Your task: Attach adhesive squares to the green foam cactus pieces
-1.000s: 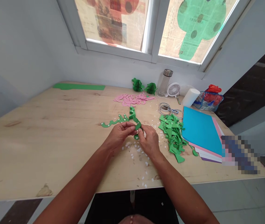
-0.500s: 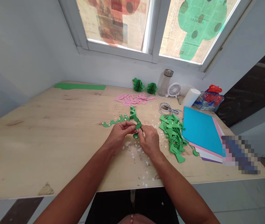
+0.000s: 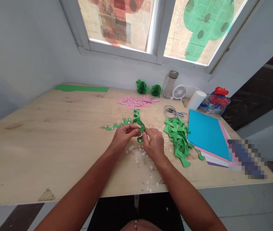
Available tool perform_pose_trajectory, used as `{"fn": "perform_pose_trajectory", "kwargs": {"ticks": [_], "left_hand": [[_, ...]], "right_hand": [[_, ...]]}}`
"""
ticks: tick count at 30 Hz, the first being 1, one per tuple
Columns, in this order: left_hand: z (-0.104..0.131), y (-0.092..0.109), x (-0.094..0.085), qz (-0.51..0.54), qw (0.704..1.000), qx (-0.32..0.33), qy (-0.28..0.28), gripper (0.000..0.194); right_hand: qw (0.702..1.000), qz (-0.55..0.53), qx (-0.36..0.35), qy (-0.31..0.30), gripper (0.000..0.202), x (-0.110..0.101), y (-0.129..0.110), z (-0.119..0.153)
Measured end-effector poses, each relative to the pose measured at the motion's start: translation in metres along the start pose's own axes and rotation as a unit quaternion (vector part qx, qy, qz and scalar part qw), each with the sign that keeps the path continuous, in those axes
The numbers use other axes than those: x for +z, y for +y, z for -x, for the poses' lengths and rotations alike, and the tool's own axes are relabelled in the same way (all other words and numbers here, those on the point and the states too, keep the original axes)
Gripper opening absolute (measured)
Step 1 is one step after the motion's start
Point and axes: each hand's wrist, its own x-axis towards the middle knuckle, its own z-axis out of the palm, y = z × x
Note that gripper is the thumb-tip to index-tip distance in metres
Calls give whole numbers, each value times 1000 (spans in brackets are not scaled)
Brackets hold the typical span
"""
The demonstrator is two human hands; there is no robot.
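Note:
Between my two hands is a green paper cutout strip (image 3: 140, 124), curvy-edged and joined in a folded chain. My left hand (image 3: 124, 136) pinches it from the left with thumb and forefinger. From the right, my right hand (image 3: 153, 142) closes its fingers on the strip's edge; its fingertips partly hide the contact. A wavy green paper piece (image 3: 113, 127) with small white squares on it trails left on the table. Small white paper squares (image 3: 143, 154) lie scattered below and beside my hands.
Green paper scraps (image 3: 178, 138) are heaped to the right, beside coloured sheets (image 3: 208, 134). Pink cutouts (image 3: 137, 102) lie behind my hands. Farther back stand green paper ornaments (image 3: 142, 87), a bottle (image 3: 170, 85), a small fan (image 3: 179, 92) and a white roll (image 3: 197, 100). Scissors (image 3: 171, 111) lie near the scraps.
Almost nothing differs. Both hands stay on the green paper strip, and the whole view has shifted very slightly.

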Motion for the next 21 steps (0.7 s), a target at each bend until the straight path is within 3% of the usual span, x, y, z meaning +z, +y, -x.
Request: {"fn": "perform_pose_trajectory", "kwargs": {"ticks": [6,12,16,21], "left_hand": [[-1,0,-3,58,998,-25,-15,21],[1,4,-1,102,992,-68,-28,23],[1,2,0,98,993,-64,-33,26],[0,-1,0,81,995,-46,-34,25]], "right_hand": [[992,-122,31,0,21,0,2,-2],[932,-343,114,-33,17,8,11,-6],[917,-374,136,-35,17,8,12,-7],[938,-325,119,-18,17,6,10,-6]]}}
